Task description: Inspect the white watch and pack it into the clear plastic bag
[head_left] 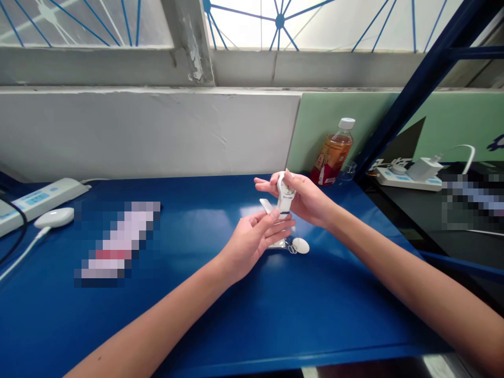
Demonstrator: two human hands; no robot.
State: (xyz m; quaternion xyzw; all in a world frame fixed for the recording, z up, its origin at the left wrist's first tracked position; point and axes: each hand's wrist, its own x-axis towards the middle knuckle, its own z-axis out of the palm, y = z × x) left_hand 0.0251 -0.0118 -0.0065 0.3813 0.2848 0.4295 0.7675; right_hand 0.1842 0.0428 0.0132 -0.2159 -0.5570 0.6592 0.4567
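A white wristwatch (286,188) is held up over the blue desk, its round dial turned toward me. My right hand (305,197) grips the watch around its case, with the thumb at the top of the dial. Lower down, my left hand (258,236) pinches the white strap between thumb and fingers. Below the hands lies a small clear item, mostly hidden by my left fingers, with a bead chain and a white oval tag (301,245) beside it on the desk.
A bottle of orange-brown drink (333,152) stands at the back right by the green panel. White power strips (43,202) (409,178) lie left and right. A white mouse-like device (55,217) with a cable and a blurred-out flat object (120,241) lie on the desk's left.
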